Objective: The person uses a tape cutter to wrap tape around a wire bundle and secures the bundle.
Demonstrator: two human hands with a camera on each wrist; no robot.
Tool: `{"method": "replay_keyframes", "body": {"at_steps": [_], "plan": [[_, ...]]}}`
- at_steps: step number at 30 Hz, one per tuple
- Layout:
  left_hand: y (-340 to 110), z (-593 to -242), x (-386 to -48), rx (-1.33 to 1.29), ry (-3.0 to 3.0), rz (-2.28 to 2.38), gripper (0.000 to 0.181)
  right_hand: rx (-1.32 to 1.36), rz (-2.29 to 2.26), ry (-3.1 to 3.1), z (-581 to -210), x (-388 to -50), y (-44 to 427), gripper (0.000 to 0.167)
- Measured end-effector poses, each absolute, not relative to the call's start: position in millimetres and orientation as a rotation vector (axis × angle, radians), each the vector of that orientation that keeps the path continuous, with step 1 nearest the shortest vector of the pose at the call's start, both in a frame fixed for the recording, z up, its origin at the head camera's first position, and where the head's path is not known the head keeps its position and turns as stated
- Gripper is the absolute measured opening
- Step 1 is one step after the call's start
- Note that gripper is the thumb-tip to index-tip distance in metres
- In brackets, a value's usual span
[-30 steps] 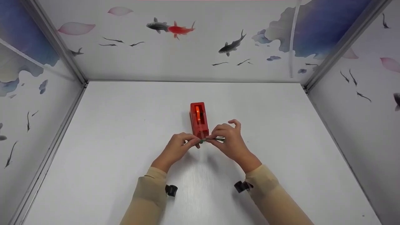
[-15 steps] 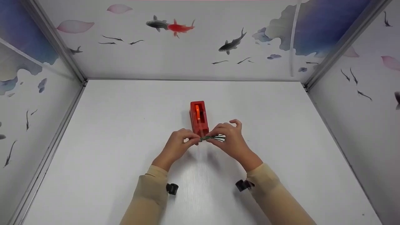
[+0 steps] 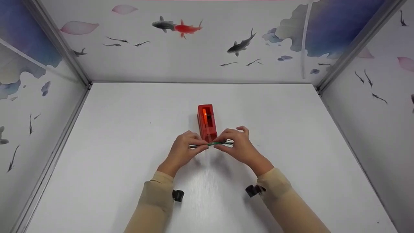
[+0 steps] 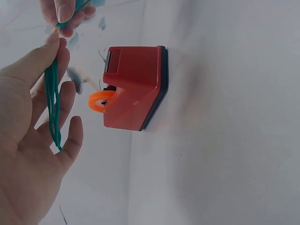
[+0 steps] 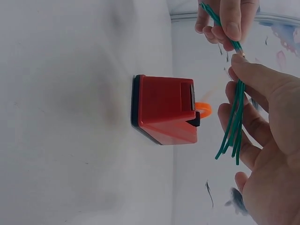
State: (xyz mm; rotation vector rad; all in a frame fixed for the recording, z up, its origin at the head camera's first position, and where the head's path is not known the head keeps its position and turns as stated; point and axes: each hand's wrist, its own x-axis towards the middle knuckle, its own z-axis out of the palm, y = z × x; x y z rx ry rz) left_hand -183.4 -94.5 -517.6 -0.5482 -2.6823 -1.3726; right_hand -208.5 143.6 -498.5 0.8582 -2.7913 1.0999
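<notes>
A bundle of thin green strands (image 3: 220, 142) stretches between both hands, just in front of a red tape dispenser (image 3: 207, 121) with an orange tape core (image 4: 101, 101). My left hand (image 3: 184, 150) pinches the bundle between thumb and index finger; in the left wrist view its looped-looking end (image 4: 53, 108) hangs across the palm. My right hand (image 3: 237, 147) pinches it a short way to the right, and the loose separate ends (image 5: 233, 126) hang past the fingers in the right wrist view. The thumb tips nearly meet. Whatever lies under the fingertips is hidden.
A white table (image 3: 129, 113) lies beneath the hands, enclosed by panels printed with fish and petals (image 3: 194, 58) at the back and both sides. Black wrist cameras (image 3: 178, 195) are strapped at the sleeves.
My left hand's grip has shifted slightly, and strands now show at its palm side in the head view. More green shows between the hands than a second ago. The dispenser stays put.
</notes>
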Motion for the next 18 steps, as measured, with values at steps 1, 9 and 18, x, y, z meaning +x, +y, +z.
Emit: {"method": "replay_keyframes", "body": {"at_steps": [1,9,18], "plan": [[-94.4,-517.8,-183.4,-0.551,-2.675,-1.366,0.017,0.856,1.112,-2.805,-497.9,-208.9,143.9,0.013],[-93.8,-520.4,-182.2,-0.577,-2.607,-1.276,0.017,0.881,1.268,-2.874,-498.8,-210.2,147.8,0.015],[-93.8,-520.7,-182.9,-0.641,-2.558,-1.061,0.018,0.954,1.272,-2.858,-498.3,-212.1,148.8,0.015]]}}
